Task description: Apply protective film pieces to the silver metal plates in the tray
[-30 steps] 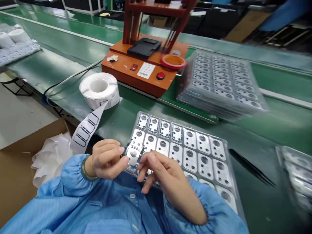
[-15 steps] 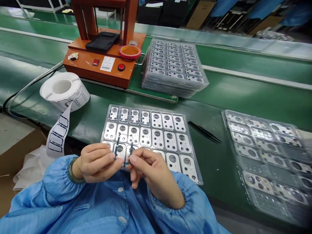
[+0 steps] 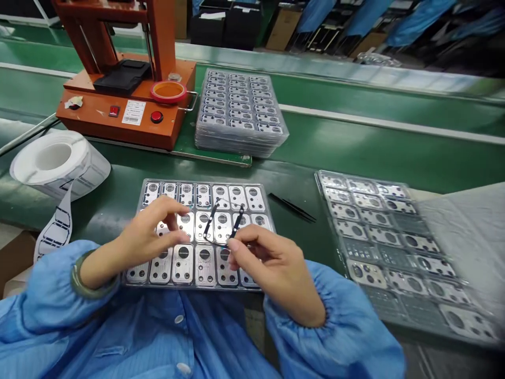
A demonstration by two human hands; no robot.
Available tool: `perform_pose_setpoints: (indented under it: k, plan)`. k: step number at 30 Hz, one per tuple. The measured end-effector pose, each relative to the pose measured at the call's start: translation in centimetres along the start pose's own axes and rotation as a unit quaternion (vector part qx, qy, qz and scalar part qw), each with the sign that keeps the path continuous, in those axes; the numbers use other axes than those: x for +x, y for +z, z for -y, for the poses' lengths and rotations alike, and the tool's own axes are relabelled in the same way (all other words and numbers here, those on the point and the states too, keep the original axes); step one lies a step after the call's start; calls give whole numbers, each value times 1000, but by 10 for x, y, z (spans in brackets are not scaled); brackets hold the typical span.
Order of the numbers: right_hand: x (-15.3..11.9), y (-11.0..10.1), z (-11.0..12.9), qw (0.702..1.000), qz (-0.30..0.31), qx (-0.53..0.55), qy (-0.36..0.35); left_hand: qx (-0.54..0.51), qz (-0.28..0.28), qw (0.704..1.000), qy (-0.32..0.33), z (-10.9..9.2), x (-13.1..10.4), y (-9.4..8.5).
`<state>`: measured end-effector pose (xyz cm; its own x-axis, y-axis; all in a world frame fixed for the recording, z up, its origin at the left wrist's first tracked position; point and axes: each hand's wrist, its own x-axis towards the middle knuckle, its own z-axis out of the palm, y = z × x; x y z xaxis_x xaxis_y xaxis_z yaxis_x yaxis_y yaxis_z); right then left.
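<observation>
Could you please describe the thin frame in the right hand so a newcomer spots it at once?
On the green bench, find the central tray of silvery plates. Over it, the right hand pinches the thin frame near a corner. Unlike those solid plates, it is an open outline with two dark long sides.

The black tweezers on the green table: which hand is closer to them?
Right. The right hand is below and slightly left of the tweezers in the picture, pinching a thin black frame. The left hand is much farther left, over the tray.
</observation>
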<state>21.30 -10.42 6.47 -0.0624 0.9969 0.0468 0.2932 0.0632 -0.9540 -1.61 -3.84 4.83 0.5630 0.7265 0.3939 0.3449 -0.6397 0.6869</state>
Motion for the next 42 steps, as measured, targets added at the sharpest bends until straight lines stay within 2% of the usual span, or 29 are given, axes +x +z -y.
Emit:
perform_pose_setpoints:
  k: [2, 4, 8, 17, 23, 29, 35, 42]
  plan:
    - [10, -12, 1, 1000, 25, -11, 6, -128, 83, 978, -141, -2, 15, 1]
    - [21, -21, 1, 998, 52, 1, 25, -227, 136, 942, -207, -4, 30, 5]
    - [42, -29, -3, 995, 77, 28, 62, -317, 166, 899, -251, 1, 49, 16]
    - [78, -31, -28, 985, 118, 57, 110, -334, 142, 874, -324, 28, 71, 27]
    - [96, -29, -42, 981, 144, 59, 119, -303, 127, 884, -331, 41, 76, 30]
    - [106, -24, -52, 975, 160, 44, 146, -161, 55, 947, -272, 49, 72, 36]
    - [102, -31, -57, 975, 163, 5, 152, -92, 76, 966, -230, 43, 71, 41]
    - [92, -41, -65, 983, 120, -49, 130, -32, 124, 975, -181, 36, 83, 52]
